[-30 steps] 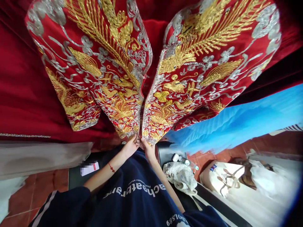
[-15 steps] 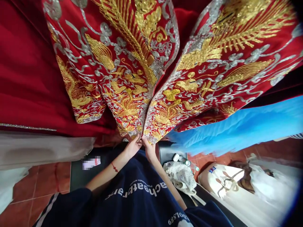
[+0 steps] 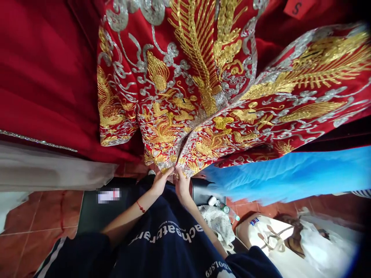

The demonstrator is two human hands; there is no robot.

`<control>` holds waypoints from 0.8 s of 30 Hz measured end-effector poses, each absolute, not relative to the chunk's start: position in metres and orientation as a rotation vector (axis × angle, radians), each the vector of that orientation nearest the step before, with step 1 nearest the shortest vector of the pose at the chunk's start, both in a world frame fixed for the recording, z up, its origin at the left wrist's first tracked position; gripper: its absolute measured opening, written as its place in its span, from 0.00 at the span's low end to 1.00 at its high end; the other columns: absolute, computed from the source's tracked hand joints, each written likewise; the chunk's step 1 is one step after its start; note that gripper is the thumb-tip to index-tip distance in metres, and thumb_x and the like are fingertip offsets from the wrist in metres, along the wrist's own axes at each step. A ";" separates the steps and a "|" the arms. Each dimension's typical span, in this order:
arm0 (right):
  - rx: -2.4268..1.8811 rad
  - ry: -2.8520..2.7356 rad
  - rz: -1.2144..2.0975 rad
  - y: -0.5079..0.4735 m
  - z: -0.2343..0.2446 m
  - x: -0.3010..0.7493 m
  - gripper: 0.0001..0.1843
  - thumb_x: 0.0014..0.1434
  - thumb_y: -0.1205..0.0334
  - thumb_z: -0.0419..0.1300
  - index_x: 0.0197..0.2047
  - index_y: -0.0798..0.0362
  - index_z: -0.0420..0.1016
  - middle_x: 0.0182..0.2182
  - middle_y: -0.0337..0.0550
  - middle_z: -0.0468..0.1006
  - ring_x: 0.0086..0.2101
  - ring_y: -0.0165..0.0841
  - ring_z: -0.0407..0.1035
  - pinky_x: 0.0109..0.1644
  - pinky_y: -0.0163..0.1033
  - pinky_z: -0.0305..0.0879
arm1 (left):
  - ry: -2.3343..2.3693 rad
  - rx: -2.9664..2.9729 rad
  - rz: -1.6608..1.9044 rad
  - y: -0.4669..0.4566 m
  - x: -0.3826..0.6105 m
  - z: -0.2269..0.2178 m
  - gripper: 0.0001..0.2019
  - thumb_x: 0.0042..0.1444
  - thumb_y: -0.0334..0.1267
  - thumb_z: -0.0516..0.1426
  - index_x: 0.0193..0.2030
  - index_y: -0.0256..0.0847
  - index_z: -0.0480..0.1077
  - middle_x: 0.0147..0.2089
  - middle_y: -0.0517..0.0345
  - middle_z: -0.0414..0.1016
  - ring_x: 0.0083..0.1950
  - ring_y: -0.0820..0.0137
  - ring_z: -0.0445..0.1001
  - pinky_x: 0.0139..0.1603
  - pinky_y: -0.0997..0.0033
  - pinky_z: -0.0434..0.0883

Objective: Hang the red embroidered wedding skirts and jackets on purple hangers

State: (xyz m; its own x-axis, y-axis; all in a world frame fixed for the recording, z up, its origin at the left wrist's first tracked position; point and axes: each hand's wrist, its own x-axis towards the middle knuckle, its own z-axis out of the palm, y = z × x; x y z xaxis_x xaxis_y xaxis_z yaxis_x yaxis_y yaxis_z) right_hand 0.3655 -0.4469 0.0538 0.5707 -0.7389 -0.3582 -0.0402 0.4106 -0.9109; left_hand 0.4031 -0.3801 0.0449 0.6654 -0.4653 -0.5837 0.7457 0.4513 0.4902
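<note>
A red jacket [image 3: 165, 100] with raised gold and silver embroidery hangs in front of me, its front opening running down to my hands. My left hand [image 3: 160, 180] pinches the bottom corner of one front edge. Right beside it, my right hand [image 3: 182, 183] grips the lower corner of the other front edge. Both hands are close together at the hem, thumbs on top; the fingers behind the cloth are hidden. A red tag [image 3: 298, 7] marked S shows inside the collar.
Red cloth [image 3: 43, 77] hangs on the left above sheer white fabric [image 3: 58, 166]. A blue feathery garment [image 3: 290, 173] hangs at right. Below lie a black bench [image 3: 92, 216], a spotted white bag [image 3: 217, 224], plastic bottles [image 3: 223, 206] and a cream bag [image 3: 261, 231] on red tiles.
The jacket's upper part has shifted right in view and its collar has opened wider, showing the red tag. Both hands stay at the hem, still gripping the front edges.
</note>
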 end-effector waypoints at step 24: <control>-1.544 0.763 -0.215 -0.468 0.075 0.327 0.21 0.59 0.40 0.62 0.35 0.53 0.76 0.24 0.37 0.75 0.24 0.29 0.66 0.28 0.33 0.63 | 0.322 0.899 -0.878 -0.373 0.402 0.045 0.09 0.44 0.35 0.71 0.32 0.35 0.79 0.33 0.56 0.80 0.34 0.71 0.75 0.40 0.70 0.70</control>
